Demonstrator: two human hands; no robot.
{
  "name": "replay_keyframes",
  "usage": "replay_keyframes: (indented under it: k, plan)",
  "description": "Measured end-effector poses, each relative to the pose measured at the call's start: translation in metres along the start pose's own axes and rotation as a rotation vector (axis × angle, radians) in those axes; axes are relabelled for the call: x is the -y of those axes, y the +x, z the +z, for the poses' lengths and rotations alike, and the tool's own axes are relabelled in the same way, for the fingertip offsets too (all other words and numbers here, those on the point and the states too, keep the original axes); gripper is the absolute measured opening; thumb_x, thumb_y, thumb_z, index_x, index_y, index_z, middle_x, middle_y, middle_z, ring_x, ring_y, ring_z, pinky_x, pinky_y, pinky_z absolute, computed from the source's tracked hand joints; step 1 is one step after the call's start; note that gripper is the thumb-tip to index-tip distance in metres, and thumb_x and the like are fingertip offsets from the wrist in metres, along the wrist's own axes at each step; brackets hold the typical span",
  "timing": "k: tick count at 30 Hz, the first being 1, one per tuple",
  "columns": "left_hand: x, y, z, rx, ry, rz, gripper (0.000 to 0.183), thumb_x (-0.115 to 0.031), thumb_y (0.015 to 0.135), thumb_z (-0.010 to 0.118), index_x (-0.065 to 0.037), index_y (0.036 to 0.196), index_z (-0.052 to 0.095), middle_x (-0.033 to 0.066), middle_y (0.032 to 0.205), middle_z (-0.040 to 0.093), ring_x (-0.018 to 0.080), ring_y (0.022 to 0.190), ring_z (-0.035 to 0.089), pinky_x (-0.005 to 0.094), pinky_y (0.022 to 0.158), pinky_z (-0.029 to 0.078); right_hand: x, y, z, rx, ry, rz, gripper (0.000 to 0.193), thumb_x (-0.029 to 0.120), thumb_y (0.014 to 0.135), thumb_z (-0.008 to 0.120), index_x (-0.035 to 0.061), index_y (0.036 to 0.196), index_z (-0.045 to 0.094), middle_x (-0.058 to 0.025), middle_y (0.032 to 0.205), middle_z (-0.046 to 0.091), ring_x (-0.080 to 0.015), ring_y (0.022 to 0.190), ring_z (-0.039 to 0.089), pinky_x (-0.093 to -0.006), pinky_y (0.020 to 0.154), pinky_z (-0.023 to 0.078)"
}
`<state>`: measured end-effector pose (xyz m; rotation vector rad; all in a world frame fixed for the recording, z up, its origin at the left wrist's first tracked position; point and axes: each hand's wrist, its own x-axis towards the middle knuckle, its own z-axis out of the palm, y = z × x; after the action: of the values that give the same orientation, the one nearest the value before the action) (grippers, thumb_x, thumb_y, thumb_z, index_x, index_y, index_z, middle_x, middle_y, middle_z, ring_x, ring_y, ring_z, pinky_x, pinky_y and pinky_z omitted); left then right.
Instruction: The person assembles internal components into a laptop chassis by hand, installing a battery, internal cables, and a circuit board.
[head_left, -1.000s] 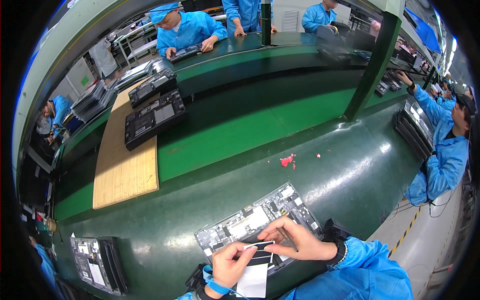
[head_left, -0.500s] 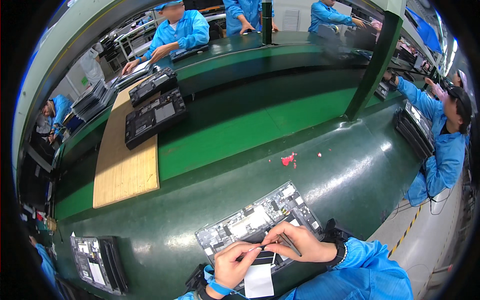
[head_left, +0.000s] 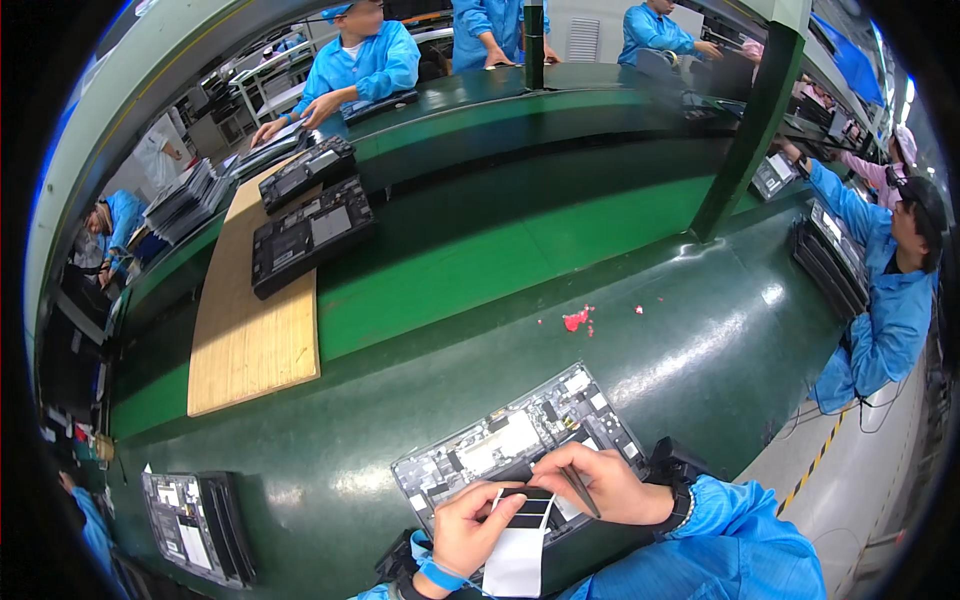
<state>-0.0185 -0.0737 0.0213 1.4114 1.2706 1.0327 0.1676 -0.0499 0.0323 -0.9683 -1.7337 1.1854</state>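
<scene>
My left hand (head_left: 463, 532) pinches a white backing sheet (head_left: 514, 564) with black stickers (head_left: 528, 504) along its upper part. Close beside it, my right hand (head_left: 612, 486) has thumb and forefinger pressed together near the sheet's top edge. Dark, slim tweezers (head_left: 580, 492) lie in the right hand, pointing down toward me. Whether a sticker sits between the right fingertips is too small to tell. Under and beyond both hands lies an opened laptop base (head_left: 507, 440), its circuit boards exposed; my hands cover its near part.
A stack of opened laptop bases (head_left: 190, 530) stands at the near left. Two more rest on a wooden board (head_left: 255, 345). Red scraps (head_left: 576, 319) lie on the green bench (head_left: 430, 385). A green post (head_left: 745, 140) rises right; a co-worker (head_left: 885, 290) sits beside stacked laptops (head_left: 832, 258).
My right fingertips have moved slightly right and up, away from the left ones. The sheet is tilted and shows more of its black stickers. The right-hand co-worker's reach has shifted.
</scene>
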Motion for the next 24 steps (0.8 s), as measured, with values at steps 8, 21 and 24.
replay_keyframes:
  k: [8, 21, 24]
  plan:
    - [0.006, 0.002, -0.003, 0.061, 0.078, -0.089, 0.018, -0.019, 0.078, 0.066, -0.001, 0.083, 0.064, 0.0054, 0.066, 0.059, 0.0084, 0.051, 0.049, 0.0227, 0.048, 0.038, 0.015, 0.019, -0.048, 0.073, 0.038, -0.027, 0.033, 0.005, 0.085, 0.056, 0.003, 0.117, 0.053, -0.0076, 0.086, 0.06, -0.0124, 0.075, 0.057, -0.0258, 0.068, 0.046]
    - [-0.008, 0.011, 0.001, 0.085, 0.118, -0.041, 0.012, -0.013, 0.076, 0.067, -0.001, 0.077, 0.064, 0.0049, 0.066, 0.06, 0.0085, 0.051, 0.05, 0.0222, 0.047, 0.037, 0.002, 0.023, -0.036, 0.199, 0.508, 0.291, 0.024, -0.005, 0.082, 0.056, -0.0053, 0.106, 0.054, -0.0141, 0.098, 0.061, -0.0208, 0.094, 0.06, -0.0291, 0.082, 0.049]
    - [-0.008, 0.011, 0.001, 0.079, 0.108, -0.02, 0.012, -0.013, 0.076, 0.067, -0.001, 0.077, 0.064, 0.0044, 0.065, 0.059, 0.0079, 0.05, 0.048, 0.0221, 0.045, 0.036, -0.002, 0.022, -0.033, 0.196, 0.526, 0.32, 0.024, -0.004, 0.082, 0.055, -0.0057, 0.106, 0.053, -0.015, 0.097, 0.061, -0.0213, 0.092, 0.061, -0.0293, 0.08, 0.05]
